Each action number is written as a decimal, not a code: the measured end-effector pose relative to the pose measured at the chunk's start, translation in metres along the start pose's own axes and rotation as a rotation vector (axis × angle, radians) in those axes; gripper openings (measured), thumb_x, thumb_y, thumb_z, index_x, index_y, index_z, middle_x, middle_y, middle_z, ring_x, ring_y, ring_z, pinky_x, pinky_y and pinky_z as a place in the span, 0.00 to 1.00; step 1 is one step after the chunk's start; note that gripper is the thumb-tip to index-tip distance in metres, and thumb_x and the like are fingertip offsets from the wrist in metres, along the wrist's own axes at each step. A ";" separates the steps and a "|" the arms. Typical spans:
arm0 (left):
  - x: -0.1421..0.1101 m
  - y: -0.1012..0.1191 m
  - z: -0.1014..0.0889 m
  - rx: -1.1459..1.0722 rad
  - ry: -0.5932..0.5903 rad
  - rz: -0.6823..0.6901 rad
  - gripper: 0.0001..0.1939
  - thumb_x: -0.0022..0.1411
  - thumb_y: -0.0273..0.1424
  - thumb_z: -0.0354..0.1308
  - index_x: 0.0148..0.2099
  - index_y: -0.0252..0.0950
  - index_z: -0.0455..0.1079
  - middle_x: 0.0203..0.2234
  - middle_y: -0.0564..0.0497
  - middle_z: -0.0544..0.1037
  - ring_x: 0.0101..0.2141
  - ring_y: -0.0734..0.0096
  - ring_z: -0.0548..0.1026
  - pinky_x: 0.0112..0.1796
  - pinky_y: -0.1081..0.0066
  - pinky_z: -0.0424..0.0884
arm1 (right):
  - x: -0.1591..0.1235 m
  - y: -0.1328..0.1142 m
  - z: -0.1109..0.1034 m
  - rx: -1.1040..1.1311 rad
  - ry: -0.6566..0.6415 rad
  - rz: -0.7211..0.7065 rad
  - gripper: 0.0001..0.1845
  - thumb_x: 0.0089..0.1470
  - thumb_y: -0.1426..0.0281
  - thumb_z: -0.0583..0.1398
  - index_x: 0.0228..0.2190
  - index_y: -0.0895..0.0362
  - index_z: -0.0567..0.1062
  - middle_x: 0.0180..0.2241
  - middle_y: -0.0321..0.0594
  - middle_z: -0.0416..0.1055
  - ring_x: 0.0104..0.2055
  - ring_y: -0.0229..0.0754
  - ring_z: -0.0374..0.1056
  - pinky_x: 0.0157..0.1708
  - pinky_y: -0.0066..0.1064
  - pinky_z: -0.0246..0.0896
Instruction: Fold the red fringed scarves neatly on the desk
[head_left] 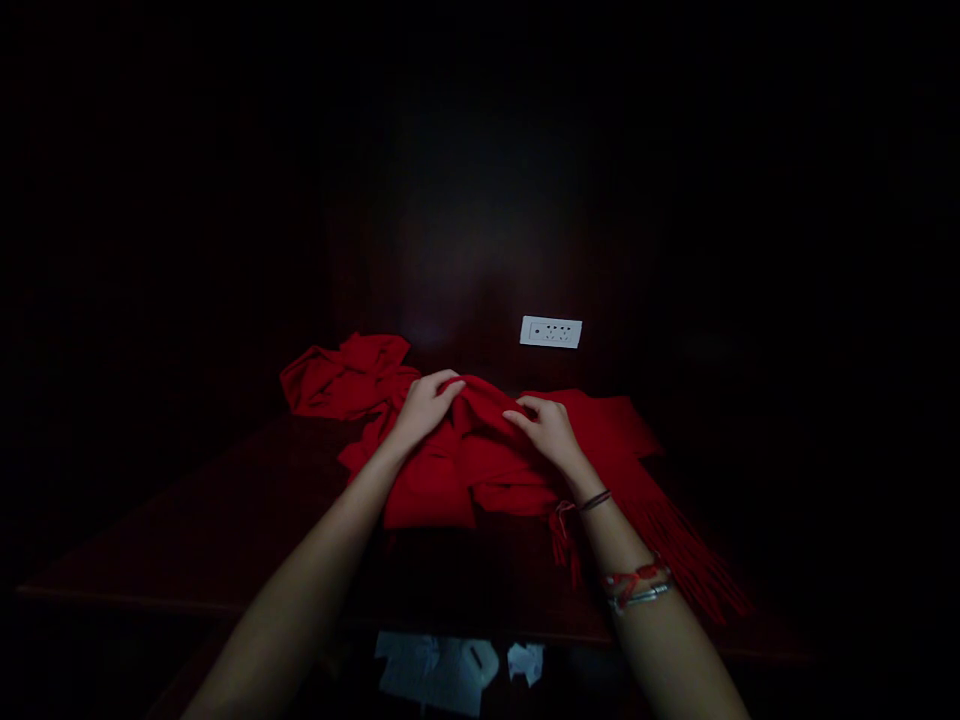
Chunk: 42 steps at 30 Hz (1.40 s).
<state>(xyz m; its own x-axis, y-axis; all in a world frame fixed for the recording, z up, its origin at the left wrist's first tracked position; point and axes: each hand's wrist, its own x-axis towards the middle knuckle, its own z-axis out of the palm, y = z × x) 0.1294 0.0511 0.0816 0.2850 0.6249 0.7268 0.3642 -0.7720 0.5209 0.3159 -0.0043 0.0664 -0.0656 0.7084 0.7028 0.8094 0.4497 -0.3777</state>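
Note:
A red scarf [510,460] with long fringe lies in loose folds across the dark table, its tassels spreading toward the right front. My left hand [429,405] pinches a raised fold of it between thumb and fingers. To the right, my right hand [546,425] grips the same raised edge, thumb on the near side and fingers curled behind. Between the two hands the cloth is lifted into a ridge. A crumpled part of the red cloth [341,380] sits at the back left; whether it is a separate piece I cannot tell.
A white power socket [551,332] is set in the dark wall behind the table [225,540]. Below the table's front edge, papers [435,675] and a crumpled white scrap [525,662] show. The surroundings are very dark.

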 end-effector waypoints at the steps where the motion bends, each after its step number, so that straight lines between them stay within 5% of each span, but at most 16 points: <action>1: 0.003 -0.006 -0.007 -0.029 0.123 -0.057 0.11 0.54 0.34 0.45 0.29 0.34 0.65 0.25 0.52 0.71 0.29 0.71 0.68 0.32 0.75 0.64 | 0.000 0.001 0.000 -0.015 -0.017 0.003 0.11 0.45 0.64 0.56 0.25 0.58 0.73 0.23 0.38 0.71 0.24 0.37 0.63 0.25 0.25 0.53; 4: 0.008 -0.023 -0.027 -0.017 0.398 -0.256 0.13 0.55 0.34 0.42 0.30 0.33 0.64 0.23 0.51 0.68 0.27 0.71 0.68 0.30 0.74 0.64 | 0.001 0.001 0.001 0.007 -0.026 -0.004 0.09 0.45 0.66 0.56 0.26 0.58 0.73 0.25 0.39 0.71 0.26 0.37 0.64 0.26 0.25 0.54; 8: 0.005 -0.020 -0.031 0.314 0.455 -0.281 0.14 0.51 0.30 0.48 0.42 0.33 0.63 0.36 0.45 0.68 0.39 0.63 0.66 0.40 0.66 0.61 | 0.001 -0.004 0.003 0.047 -0.011 -0.005 0.08 0.44 0.68 0.57 0.27 0.58 0.73 0.26 0.38 0.72 0.27 0.37 0.65 0.27 0.25 0.55; 11: -0.003 -0.003 -0.011 0.413 0.186 0.012 0.21 0.51 0.29 0.48 0.50 0.37 0.58 0.47 0.45 0.61 0.47 0.63 0.59 0.48 0.63 0.53 | 0.001 -0.007 0.002 0.053 0.001 0.006 0.08 0.44 0.70 0.57 0.28 0.58 0.74 0.27 0.38 0.72 0.28 0.37 0.65 0.28 0.25 0.56; 15: -0.009 0.009 0.013 0.323 -0.324 0.276 0.14 0.55 0.32 0.47 0.45 0.41 0.62 0.38 0.52 0.70 0.43 0.68 0.65 0.51 0.60 0.46 | 0.001 -0.004 0.001 0.068 0.026 0.007 0.08 0.44 0.70 0.57 0.28 0.57 0.74 0.28 0.39 0.73 0.30 0.38 0.66 0.30 0.26 0.57; 18: -0.009 0.009 0.013 0.298 -0.322 0.264 0.11 0.58 0.32 0.43 0.35 0.37 0.67 0.32 0.51 0.72 0.37 0.70 0.68 0.47 0.64 0.54 | 0.002 -0.001 0.002 0.067 0.021 0.015 0.08 0.43 0.70 0.57 0.28 0.58 0.74 0.28 0.39 0.73 0.30 0.38 0.66 0.30 0.26 0.57; 21: -0.008 0.008 0.009 0.253 -0.211 0.224 0.13 0.59 0.34 0.42 0.38 0.35 0.65 0.35 0.48 0.71 0.38 0.69 0.67 0.43 0.68 0.59 | 0.001 0.000 0.002 0.078 0.002 0.021 0.08 0.42 0.69 0.58 0.27 0.58 0.74 0.27 0.39 0.73 0.28 0.38 0.66 0.29 0.26 0.57; 25: -0.012 0.004 0.017 0.233 -0.335 0.220 0.20 0.54 0.37 0.49 0.50 0.39 0.57 0.44 0.49 0.67 0.45 0.66 0.63 0.50 0.58 0.47 | 0.001 0.001 0.002 0.138 -0.016 0.010 0.08 0.42 0.69 0.58 0.28 0.58 0.74 0.26 0.39 0.72 0.27 0.37 0.65 0.28 0.25 0.56; 28: -0.013 0.001 0.022 0.205 -0.401 0.166 0.14 0.55 0.36 0.47 0.44 0.39 0.63 0.36 0.53 0.72 0.39 0.69 0.68 0.51 0.57 0.42 | 0.002 0.003 0.001 0.157 -0.010 0.007 0.08 0.42 0.69 0.58 0.27 0.58 0.74 0.26 0.39 0.72 0.26 0.37 0.64 0.27 0.25 0.55; 35: -0.005 0.011 0.007 0.071 -0.109 0.100 0.13 0.57 0.34 0.43 0.29 0.34 0.66 0.26 0.53 0.72 0.29 0.73 0.69 0.34 0.76 0.61 | 0.002 0.004 -0.002 0.154 -0.094 0.050 0.10 0.42 0.65 0.58 0.26 0.59 0.74 0.24 0.37 0.70 0.25 0.36 0.61 0.25 0.25 0.52; 42: 0.004 -0.019 -0.026 0.098 0.533 -0.277 0.12 0.54 0.33 0.43 0.25 0.34 0.63 0.17 0.55 0.65 0.23 0.74 0.64 0.26 0.77 0.59 | 0.001 0.005 -0.002 0.148 -0.183 0.054 0.10 0.43 0.64 0.57 0.22 0.60 0.72 0.20 0.35 0.66 0.23 0.34 0.58 0.23 0.24 0.48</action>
<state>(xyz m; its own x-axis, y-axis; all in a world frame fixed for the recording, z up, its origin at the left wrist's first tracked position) 0.1007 0.0651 0.0859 -0.3064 0.6371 0.7072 0.4487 -0.5585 0.6976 0.3205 -0.0023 0.0663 -0.1397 0.8142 0.5635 0.7214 0.4735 -0.5054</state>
